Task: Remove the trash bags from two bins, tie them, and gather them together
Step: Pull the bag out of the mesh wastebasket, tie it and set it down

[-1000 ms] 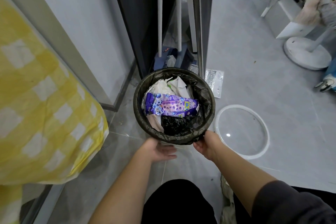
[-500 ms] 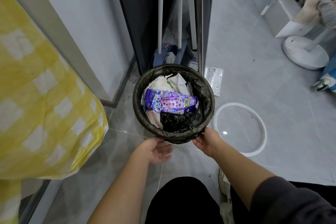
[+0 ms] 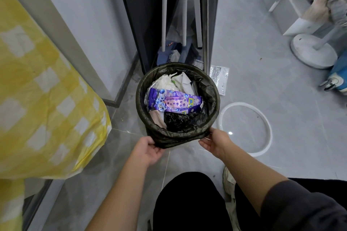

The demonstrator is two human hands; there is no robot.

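A round bin stands on the grey floor, lined with a black trash bag (image 3: 212,88) whose edge is folded over the rim. Inside lie a purple snack wrapper (image 3: 173,102), white paper and a crumpled black plastic piece (image 3: 177,121). My left hand (image 3: 148,151) touches the folded bag edge at the near left of the rim, fingers curled under it. My right hand (image 3: 216,141) grips the bag edge at the near right. Only one bin is in view.
A yellow checked cloth (image 3: 43,90) hangs at the left. A dark cabinet (image 3: 142,15) with white poles stands behind the bin. A clear round lid (image 3: 246,127) lies on the floor to the right. A white fan base (image 3: 312,52) and boxes sit at far right.
Both hands have spread apart along the near rim and closed in on the folded bag edge. The left hand has turned from palm-up below the bin to touching the bag.
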